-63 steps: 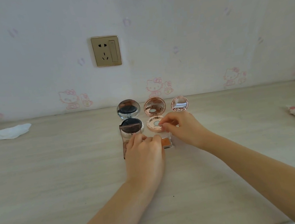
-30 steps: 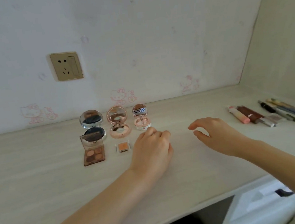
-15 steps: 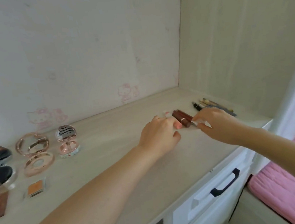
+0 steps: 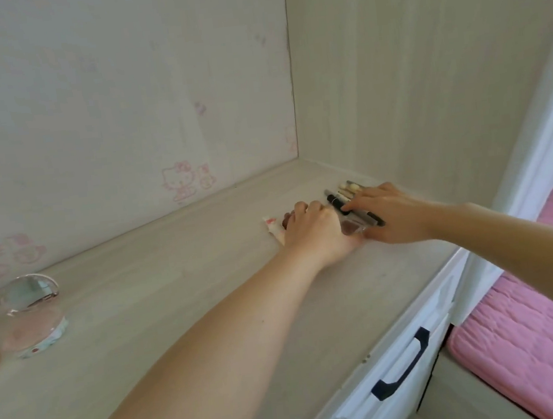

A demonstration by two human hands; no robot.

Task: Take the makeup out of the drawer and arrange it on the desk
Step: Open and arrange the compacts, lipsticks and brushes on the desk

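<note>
Cartoon cat decals (image 4: 184, 182) on rear wall. Pink quilted mattress (image 4: 539, 348) at right, adj. to white cabinet w/ dark handle (image 4: 403, 369).

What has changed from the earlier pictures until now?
Both hands left the compacts and moved right to the lipsticks and pencils. The left hand now covers the lipsticks; the right hand lies flat on the pencils. The compacts stayed in place, the drawer shut.
</note>
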